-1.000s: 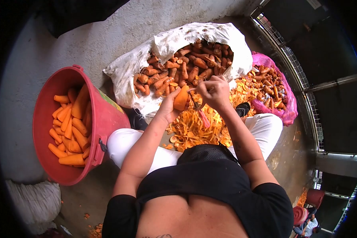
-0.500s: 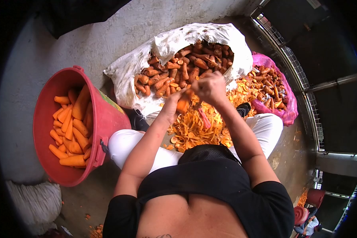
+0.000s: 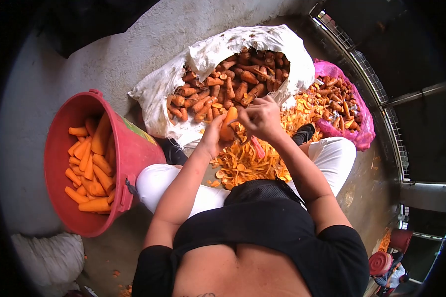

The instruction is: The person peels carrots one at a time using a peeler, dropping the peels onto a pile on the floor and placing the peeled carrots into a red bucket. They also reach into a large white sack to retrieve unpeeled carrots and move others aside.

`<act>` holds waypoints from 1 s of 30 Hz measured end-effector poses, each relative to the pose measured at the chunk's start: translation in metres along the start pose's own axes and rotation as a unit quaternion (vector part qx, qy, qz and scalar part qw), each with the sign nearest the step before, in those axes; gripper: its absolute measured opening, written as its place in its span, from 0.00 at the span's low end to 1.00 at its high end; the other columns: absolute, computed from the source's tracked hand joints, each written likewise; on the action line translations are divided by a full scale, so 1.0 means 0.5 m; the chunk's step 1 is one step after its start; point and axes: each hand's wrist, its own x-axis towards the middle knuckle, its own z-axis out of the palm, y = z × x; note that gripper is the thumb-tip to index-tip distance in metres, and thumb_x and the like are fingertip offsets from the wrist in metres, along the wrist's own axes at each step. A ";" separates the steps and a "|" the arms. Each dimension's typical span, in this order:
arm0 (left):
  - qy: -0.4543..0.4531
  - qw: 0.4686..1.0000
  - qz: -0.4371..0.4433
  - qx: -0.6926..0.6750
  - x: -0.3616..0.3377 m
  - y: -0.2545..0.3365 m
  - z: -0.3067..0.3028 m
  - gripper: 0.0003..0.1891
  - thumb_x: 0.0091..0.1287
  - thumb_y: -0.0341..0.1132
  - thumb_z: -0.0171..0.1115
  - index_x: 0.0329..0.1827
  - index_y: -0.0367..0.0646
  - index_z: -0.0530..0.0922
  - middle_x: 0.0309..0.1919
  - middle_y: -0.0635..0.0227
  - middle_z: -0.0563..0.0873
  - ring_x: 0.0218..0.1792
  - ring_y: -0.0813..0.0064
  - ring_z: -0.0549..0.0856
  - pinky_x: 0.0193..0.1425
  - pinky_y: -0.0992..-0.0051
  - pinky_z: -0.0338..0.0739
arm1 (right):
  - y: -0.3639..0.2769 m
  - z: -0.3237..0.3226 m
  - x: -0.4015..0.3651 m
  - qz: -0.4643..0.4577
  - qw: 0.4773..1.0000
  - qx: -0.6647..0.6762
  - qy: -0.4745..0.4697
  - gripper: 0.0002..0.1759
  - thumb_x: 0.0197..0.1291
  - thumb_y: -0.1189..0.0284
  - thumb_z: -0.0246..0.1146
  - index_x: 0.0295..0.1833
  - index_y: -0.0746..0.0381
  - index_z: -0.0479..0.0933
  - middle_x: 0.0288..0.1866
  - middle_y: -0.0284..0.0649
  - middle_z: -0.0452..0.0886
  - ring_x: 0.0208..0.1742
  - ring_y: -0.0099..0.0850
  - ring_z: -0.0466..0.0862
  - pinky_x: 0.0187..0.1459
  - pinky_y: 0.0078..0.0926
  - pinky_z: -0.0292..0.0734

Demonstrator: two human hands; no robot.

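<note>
- The left hand [image 3: 211,139] is closed around a peeled orange carrot [image 3: 228,123], held tip-up above the peel heap [image 3: 243,163] on the floor.
- The right hand [image 3: 260,118] is clamped on a pink-handled peeler [image 3: 256,146], held against the carrot.
- A white sack [image 3: 208,52] of unpeeled carrots lies just beyond the hands, with a pink bag [image 3: 364,136] to its right.
- A red bucket [image 3: 134,153] of peeled carrots stands to the left; its side label is too small to read.
</note>
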 end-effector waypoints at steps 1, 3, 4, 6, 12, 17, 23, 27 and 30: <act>-0.049 0.999 -0.007 0.000 0.000 0.004 -0.019 0.17 0.70 0.50 0.48 0.51 0.51 0.76 0.36 0.74 0.83 0.31 0.79 0.82 0.29 0.79 0.74 | -0.007 0.007 0.002 -0.022 1.000 0.000 0.004 0.17 0.53 0.67 0.62 0.13 0.55 0.76 0.09 0.30 0.70 0.18 0.27 0.68 0.30 0.29 0.62; -0.012 1.000 0.004 0.001 0.006 -0.006 -0.015 0.16 0.69 0.49 0.49 0.50 0.52 0.76 0.35 0.75 0.83 0.31 0.81 0.82 0.29 0.79 0.74 | -0.013 0.014 0.008 -0.070 0.997 0.001 0.011 0.17 0.51 0.69 0.63 0.11 0.55 0.74 0.09 0.31 0.69 0.18 0.28 0.68 0.29 0.30 0.62; 0.006 1.000 0.013 0.002 0.006 -0.006 -0.010 0.15 0.69 0.49 0.50 0.50 0.52 0.76 0.34 0.76 0.83 0.31 0.81 0.82 0.29 0.80 0.74 | -0.012 0.015 0.011 -0.073 0.997 0.001 0.012 0.17 0.51 0.69 0.63 0.11 0.55 0.74 0.09 0.31 0.69 0.17 0.29 0.68 0.28 0.30 0.62; 0.011 0.999 0.025 0.027 -0.002 0.000 0.001 0.16 0.70 0.49 0.49 0.50 0.51 0.76 0.34 0.75 0.83 0.27 0.82 0.81 0.26 0.81 0.72 | -0.006 0.017 0.015 -0.078 0.997 0.002 0.013 0.17 0.51 0.69 0.63 0.11 0.54 0.73 0.09 0.32 0.68 0.17 0.29 0.67 0.28 0.30 0.62; -0.051 0.994 0.043 0.084 -0.036 0.015 0.028 0.18 0.73 0.49 0.45 0.48 0.45 0.74 0.28 0.69 0.80 0.19 0.82 0.77 0.15 0.85 0.63 | 0.126 0.032 0.037 0.054 0.986 -0.143 0.061 0.21 0.56 0.63 0.58 0.10 0.50 0.74 0.07 0.30 0.67 0.14 0.25 0.66 0.33 0.26 0.70; -0.089 0.995 0.015 0.029 -0.040 0.021 0.035 0.19 0.72 0.48 0.47 0.54 0.41 0.71 0.31 0.66 0.79 0.28 0.77 0.80 0.19 0.82 0.71 | 0.258 -0.014 0.005 0.288 0.929 -0.226 -0.052 0.32 0.62 0.49 0.49 0.15 0.60 0.79 0.10 0.38 0.74 0.14 0.29 0.74 0.32 0.32 0.73; -0.104 0.993 -0.030 -0.048 -0.023 0.014 0.025 0.18 0.71 0.45 0.50 0.54 0.42 0.71 0.35 0.62 0.80 0.33 0.71 0.81 0.27 0.79 0.76 | 0.152 0.009 -0.033 0.367 0.907 0.207 -0.011 0.26 0.67 0.54 0.54 0.23 0.59 0.83 0.11 0.32 0.75 0.10 0.20 0.70 0.12 0.22 0.62; -0.083 0.994 -0.009 -0.074 0.000 -0.003 -0.005 0.19 0.71 0.44 0.49 0.58 0.43 0.72 0.40 0.65 0.82 0.36 0.75 0.82 0.36 0.79 0.78 | 0.050 0.002 -0.038 0.202 0.971 0.126 -0.030 0.24 0.66 0.59 0.55 0.19 0.56 0.82 0.10 0.29 0.70 0.18 0.18 0.69 0.26 0.28 0.66; -0.025 0.998 0.004 -0.064 -0.012 0.006 0.014 0.18 0.72 0.43 0.47 0.58 0.45 0.73 0.40 0.72 0.83 0.36 0.80 0.82 0.39 0.78 0.78 | 0.011 0.003 -0.034 0.053 0.996 0.076 -0.011 0.17 0.59 0.67 0.61 0.17 0.59 0.80 0.10 0.32 0.71 0.19 0.25 0.68 0.32 0.30 0.64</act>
